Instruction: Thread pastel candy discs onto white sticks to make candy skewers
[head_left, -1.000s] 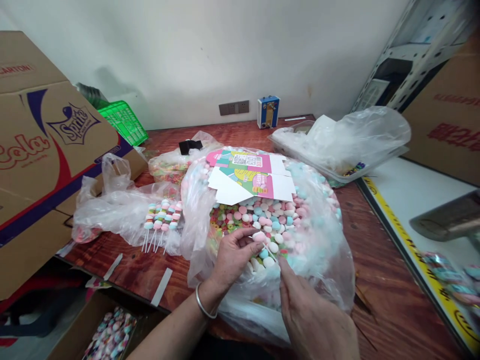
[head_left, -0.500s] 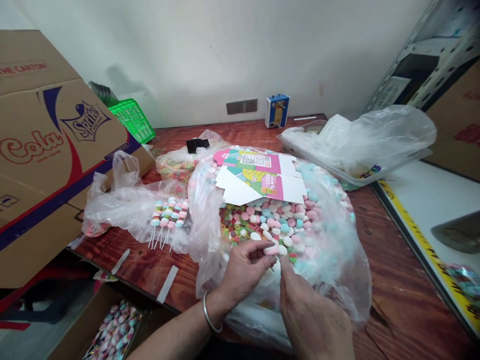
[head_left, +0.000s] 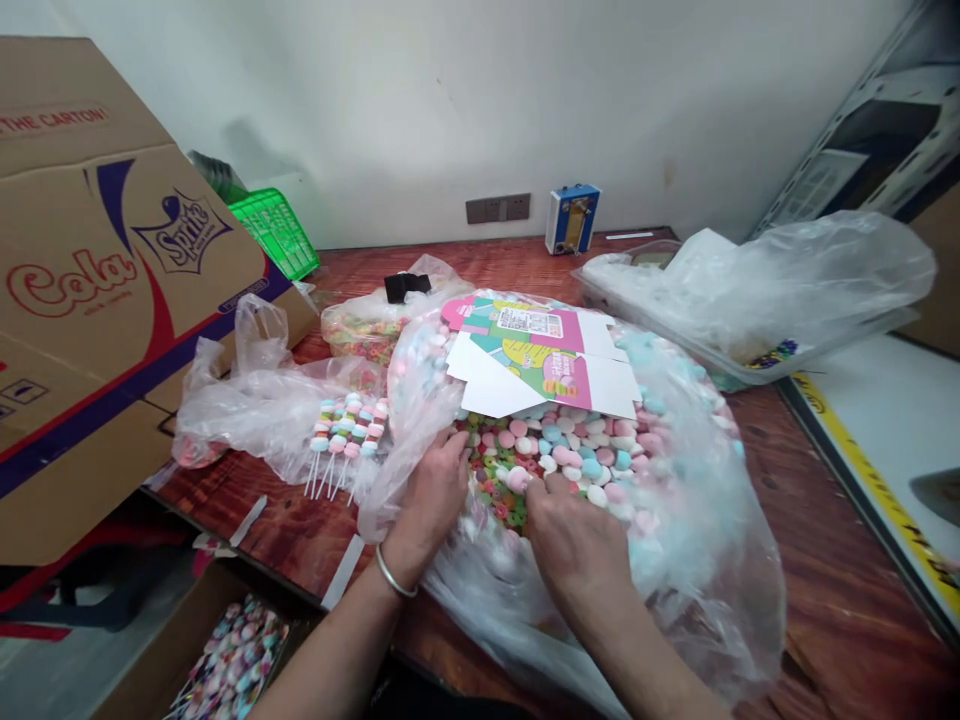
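Observation:
At the left edge of the candy heap, my left hand (head_left: 439,490) has curled fingers reaching down by the gummy rings (head_left: 499,490); whatever its fingertips pinch is hidden. My right hand (head_left: 576,535) is closed over the middle of the heap, with a pink-and-white marshmallow (head_left: 517,480) at its fingertips. The stick in that hand is covered by its fingers. Loose pink, blue and white marshmallows (head_left: 592,450) lie beyond both hands in a large clear plastic bag (head_left: 720,580). A flat printed carton (head_left: 495,375) rests on top of the heap.
Finished candy skewers (head_left: 349,430) lie on a plastic bag at left. Below the table, an open box (head_left: 157,640) holds many more. A big cardboard carton (head_left: 90,300) leans at left. A plastic tub (head_left: 720,350) with film stands at back right, near a blue box (head_left: 572,220).
My hands have come apart: the left has moved left and up to the gummy rings, while the right has turned over the heap with the marshmallow. The view has shifted slightly.

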